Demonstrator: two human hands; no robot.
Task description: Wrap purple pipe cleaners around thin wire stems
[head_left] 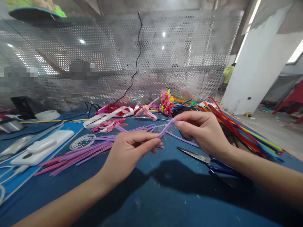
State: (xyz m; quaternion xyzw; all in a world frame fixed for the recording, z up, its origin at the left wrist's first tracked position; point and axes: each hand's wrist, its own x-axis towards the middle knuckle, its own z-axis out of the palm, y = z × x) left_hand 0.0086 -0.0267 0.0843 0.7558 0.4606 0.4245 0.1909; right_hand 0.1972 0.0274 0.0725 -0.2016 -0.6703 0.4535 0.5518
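A short purple pipe cleaner (165, 128) is held between both hands above the blue table (146, 195). My left hand (131, 151) pinches its lower end, fingers closed. My right hand (201, 130) pinches its upper end between thumb and forefinger. Behind my left hand lies a loose bundle of purple and pink pipe cleaners (80, 153). Scissors with blue handles (208, 160) lie under my right wrist.
A heap of red, yellow, blue and orange pipe cleaners (246, 134) lies at right. Pink flowers (167, 102), white ribbon (106, 116) and a pink glue gun (146, 112) sit at the back. A white box (40, 151) is at left. A perforated metal screen (142, 56) stands behind.
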